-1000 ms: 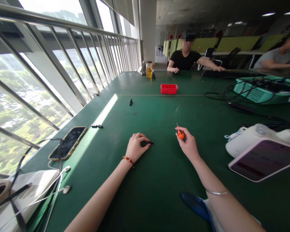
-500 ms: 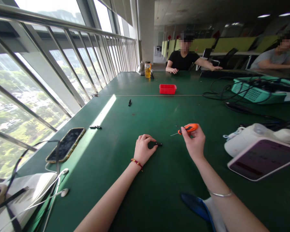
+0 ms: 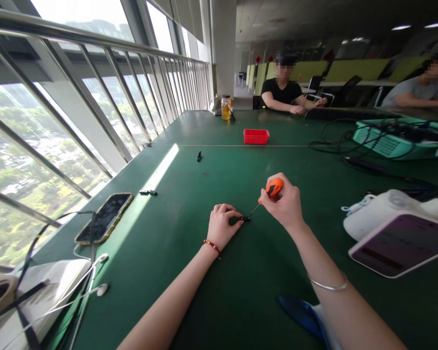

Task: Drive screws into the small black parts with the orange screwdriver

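Note:
My left hand (image 3: 222, 225) rests on the green table (image 3: 219, 291) with its fingers pinched on a small black part (image 3: 241, 219), holding it flat against the surface. My right hand (image 3: 285, 204) is closed round a small screwdriver with an orange handle (image 3: 273, 186). Its thin shaft slants down and to the left, and the tip touches the right end of the black part. A red string bracelet sits on my left wrist, a thin metal bangle on my right forearm.
A phone (image 3: 104, 217), white earphones (image 3: 95, 287) and cables lie at the left. Small black parts (image 3: 148, 192) (image 3: 199, 156) and a red tray (image 3: 256, 136) lie farther out. A white device (image 3: 397, 228) and a teal machine (image 3: 394, 138) stand right. Two people sit at the far end.
My right hand turned the screwdriver from pointing up, then sideways, to slanting down, and brought its tip onto the black part. My left hand kept hold of the part.

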Demonstrator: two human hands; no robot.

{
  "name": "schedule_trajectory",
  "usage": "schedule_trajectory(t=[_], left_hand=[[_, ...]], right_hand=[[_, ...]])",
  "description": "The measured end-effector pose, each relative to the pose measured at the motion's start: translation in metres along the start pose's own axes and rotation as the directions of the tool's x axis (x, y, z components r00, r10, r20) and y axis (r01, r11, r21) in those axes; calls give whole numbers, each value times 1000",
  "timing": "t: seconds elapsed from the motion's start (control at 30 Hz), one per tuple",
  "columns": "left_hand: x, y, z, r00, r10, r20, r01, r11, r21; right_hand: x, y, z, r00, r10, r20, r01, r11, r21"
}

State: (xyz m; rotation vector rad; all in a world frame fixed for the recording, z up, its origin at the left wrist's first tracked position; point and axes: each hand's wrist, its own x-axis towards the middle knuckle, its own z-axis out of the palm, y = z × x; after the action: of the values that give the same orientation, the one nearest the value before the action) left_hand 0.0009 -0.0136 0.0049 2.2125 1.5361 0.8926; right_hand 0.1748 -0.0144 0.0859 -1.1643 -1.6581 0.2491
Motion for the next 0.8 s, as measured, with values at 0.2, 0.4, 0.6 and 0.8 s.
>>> schedule_trajectory(t=[0.2,0.4,0.6,0.8], left_hand=[[0,1,-1,1000,0,4,0,1000,-10],[0,0,0,1000,5,0,-5,1000,-2],[-1,2,-1,1000,0,6,0,1000,1],[-1,3,-2,1000,0,16,0,1000,7]], right_hand=[[-2,7,6,998,60,15,-61,998,25],[-3,12,8,998,54,13,-55,998,34],[-3,14,9,997,69,33,-70,997,19],[-1,14,7,996,72,58,-69,996,-51]])
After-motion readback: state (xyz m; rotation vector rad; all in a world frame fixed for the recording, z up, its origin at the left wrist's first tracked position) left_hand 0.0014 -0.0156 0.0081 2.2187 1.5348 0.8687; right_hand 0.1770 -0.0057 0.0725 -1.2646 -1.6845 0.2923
